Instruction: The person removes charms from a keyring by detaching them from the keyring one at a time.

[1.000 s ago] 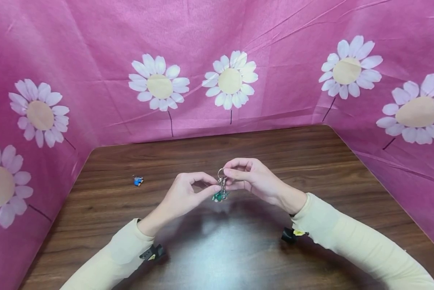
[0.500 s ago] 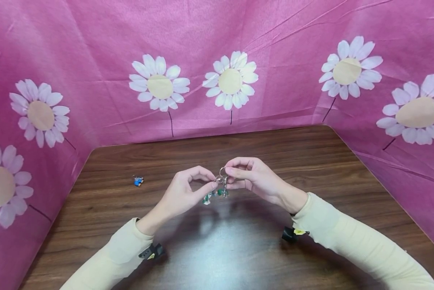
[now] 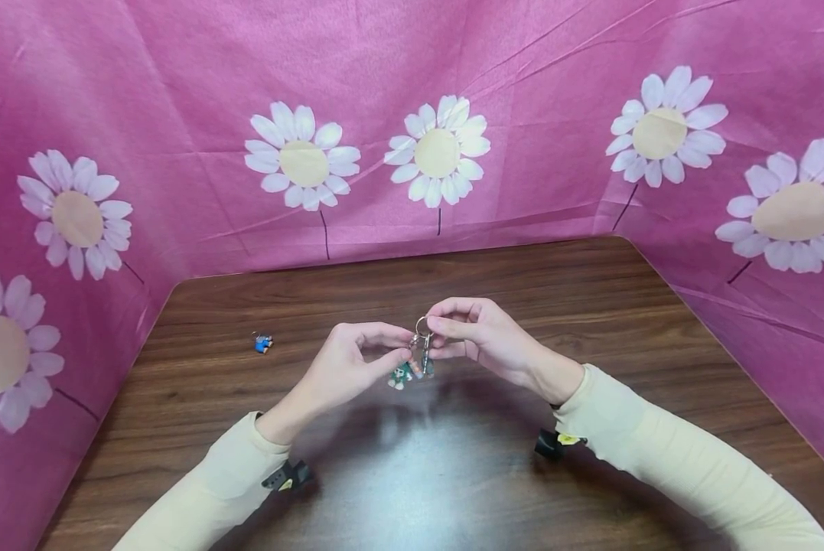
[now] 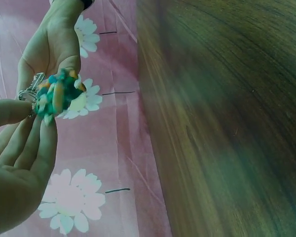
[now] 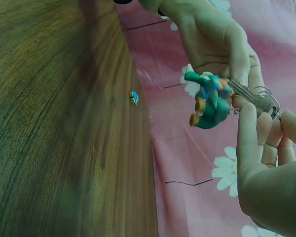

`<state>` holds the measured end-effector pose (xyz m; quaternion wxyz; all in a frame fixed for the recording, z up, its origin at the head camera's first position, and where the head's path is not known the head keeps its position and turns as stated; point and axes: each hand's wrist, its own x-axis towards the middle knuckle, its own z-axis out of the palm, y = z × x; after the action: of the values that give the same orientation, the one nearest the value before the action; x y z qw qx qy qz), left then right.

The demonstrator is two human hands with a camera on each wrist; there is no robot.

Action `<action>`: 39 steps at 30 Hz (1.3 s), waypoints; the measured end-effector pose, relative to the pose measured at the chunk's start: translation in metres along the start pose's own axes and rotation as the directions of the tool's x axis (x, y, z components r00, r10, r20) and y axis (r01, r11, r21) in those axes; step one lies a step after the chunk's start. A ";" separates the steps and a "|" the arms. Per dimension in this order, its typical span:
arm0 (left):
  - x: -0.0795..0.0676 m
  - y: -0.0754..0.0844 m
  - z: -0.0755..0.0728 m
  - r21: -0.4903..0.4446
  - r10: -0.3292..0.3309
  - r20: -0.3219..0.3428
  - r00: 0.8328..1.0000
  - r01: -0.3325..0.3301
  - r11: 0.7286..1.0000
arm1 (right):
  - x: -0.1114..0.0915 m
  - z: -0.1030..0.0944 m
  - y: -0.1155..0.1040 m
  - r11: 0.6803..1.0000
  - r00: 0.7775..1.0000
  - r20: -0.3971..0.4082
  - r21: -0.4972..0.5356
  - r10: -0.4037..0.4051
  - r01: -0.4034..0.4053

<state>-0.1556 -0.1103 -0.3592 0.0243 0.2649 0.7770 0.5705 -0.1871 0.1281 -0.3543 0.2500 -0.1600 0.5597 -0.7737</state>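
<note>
Above the middle of the table, my right hand (image 3: pixel 487 344) pinches a metal key ring (image 3: pixel 417 327) between thumb and fingers. A toothed metal key (image 5: pixel 245 92) hangs from the ring in the right wrist view. My left hand (image 3: pixel 346 363) pinches the metal link of a green figurine charm (image 3: pixel 399 375), close to the ring. The charm dangles below the left fingertips, with orange and blue parts beside it (image 5: pixel 214 111). Whether that link is joined to the ring is hidden by the fingers. A small blue figurine charm (image 3: pixel 263 345) lies apart on the table at the left.
The brown wood-grain table (image 3: pixel 556 283) is bounded at the back and both sides by a pink cloth (image 3: pixel 535 191) printed with white daisies. Black wrist cameras (image 3: pixel 551 444) sit under both sleeves.
The left fingers drew slightly left from the ring, then came back close to it. The green charm now hangs further left and turned, apart from the key. The right hand has barely moved.
</note>
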 end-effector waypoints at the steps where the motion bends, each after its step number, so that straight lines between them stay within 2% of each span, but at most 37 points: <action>1: 0.000 0.000 -0.001 -0.010 -0.007 0.003 1.000 0.007 1.000 | 0.000 0.000 0.000 1.000 1.000 -0.001 -0.002 -0.001 0.001; 9: 0.000 0.004 -0.004 -0.017 -0.026 -0.026 0.999 0.025 1.000 | 0.001 -0.002 0.000 1.000 1.000 -0.017 -0.010 -0.003 0.003; 14: 0.001 0.005 -0.007 0.006 -0.005 -0.005 1.000 0.005 1.000 | 0.001 -0.003 0.000 1.000 1.000 -0.021 -0.029 -0.007 0.006; 18: 0.001 0.005 -0.008 0.018 0.026 0.038 0.999 -0.027 0.999 | 0.001 -0.003 0.000 0.999 1.000 -0.012 -0.037 -0.006 0.005; 21: 0.002 0.004 -0.008 0.003 0.077 0.062 0.995 -0.078 0.997 | 0.001 -0.003 0.001 0.999 1.000 -0.009 -0.035 0.000 0.000; 25: 0.002 0.002 -0.008 0.000 0.141 0.071 0.988 -0.141 0.990 | 0.001 -0.003 0.001 1.000 1.000 -0.014 -0.031 0.001 -0.001; 28: 0.002 0.001 -0.008 0.005 0.151 0.070 0.986 -0.152 0.988 | 0.001 -0.003 0.001 0.999 1.000 -0.016 -0.036 0.001 -0.001; 35: 0.003 0.002 -0.006 0.069 0.059 0.037 0.998 -0.062 0.996 | 0.001 -0.004 0.001 0.999 1.000 -0.021 -0.035 0.005 -0.006; 39: 0.003 0.002 -0.006 0.068 0.004 0.058 0.998 -0.008 0.998 | 0.001 -0.005 0.001 0.999 1.000 -0.029 -0.037 -0.004 0.003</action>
<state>-0.1597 -0.1137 -0.3548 0.0359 0.2841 0.7941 0.5360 -0.1902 0.1309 -0.3569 0.2377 -0.1544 0.5772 -0.7658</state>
